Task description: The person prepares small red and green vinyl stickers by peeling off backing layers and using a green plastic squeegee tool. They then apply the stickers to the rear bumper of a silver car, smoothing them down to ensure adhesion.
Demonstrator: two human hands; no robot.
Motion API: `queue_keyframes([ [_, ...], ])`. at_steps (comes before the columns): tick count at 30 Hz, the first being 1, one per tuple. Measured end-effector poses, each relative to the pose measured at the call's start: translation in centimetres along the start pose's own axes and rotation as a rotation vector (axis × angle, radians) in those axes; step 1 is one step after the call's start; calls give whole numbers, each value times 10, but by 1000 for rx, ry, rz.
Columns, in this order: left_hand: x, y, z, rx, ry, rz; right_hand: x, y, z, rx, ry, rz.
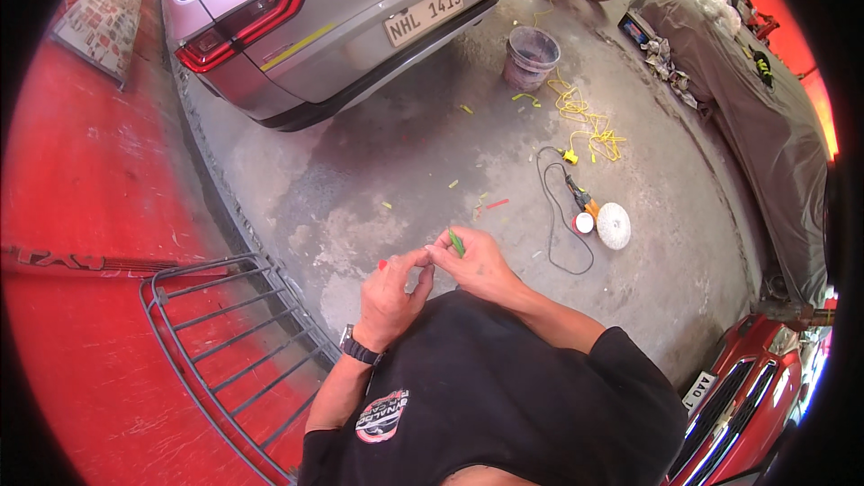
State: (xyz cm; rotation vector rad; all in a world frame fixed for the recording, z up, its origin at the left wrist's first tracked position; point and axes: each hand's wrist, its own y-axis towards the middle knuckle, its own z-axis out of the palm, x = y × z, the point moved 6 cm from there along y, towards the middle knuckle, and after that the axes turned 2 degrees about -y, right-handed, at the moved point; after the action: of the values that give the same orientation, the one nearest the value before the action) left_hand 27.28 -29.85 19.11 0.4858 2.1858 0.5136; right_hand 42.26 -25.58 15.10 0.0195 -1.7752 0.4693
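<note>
My two hands meet fingertip to fingertip in front of my chest, above the concrete floor. In my right hand point(472, 265) a small, narrow green object point(457, 243) sticks up between the fingers; its kind cannot be made out. My left hand point(389, 295) is closed in a pinch, its thumb and forefinger reaching toward the right fingertips. Whatever that pinch holds is too small to name. A small red bit point(382, 265) shows at the back of the left fingers. A black watch point(361, 346) circles my left wrist.
Ahead stands a silver car point(351, 36). A grimy bucket point(531, 58), yellow cord point(585, 117) and a polisher with a white pad point(614, 226) are on the floor, among tape scraps. Metal rack point(238, 337) at left; covered vehicle point(747, 108) and red car point(733, 405) at right.
</note>
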Motion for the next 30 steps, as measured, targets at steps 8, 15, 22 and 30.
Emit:
queue_keyframes([
  [8,-11,47,37,125,107,126,-2,28,-45,-20,12,-65],
  [15,-14,77,59,121,115,190,-7,38,-75,-144,94,-220],
  [22,-14,92,64,82,65,332,5,42,-100,-1,202,-38],
  [30,-13,100,62,180,103,413,15,47,-99,44,193,29],
])
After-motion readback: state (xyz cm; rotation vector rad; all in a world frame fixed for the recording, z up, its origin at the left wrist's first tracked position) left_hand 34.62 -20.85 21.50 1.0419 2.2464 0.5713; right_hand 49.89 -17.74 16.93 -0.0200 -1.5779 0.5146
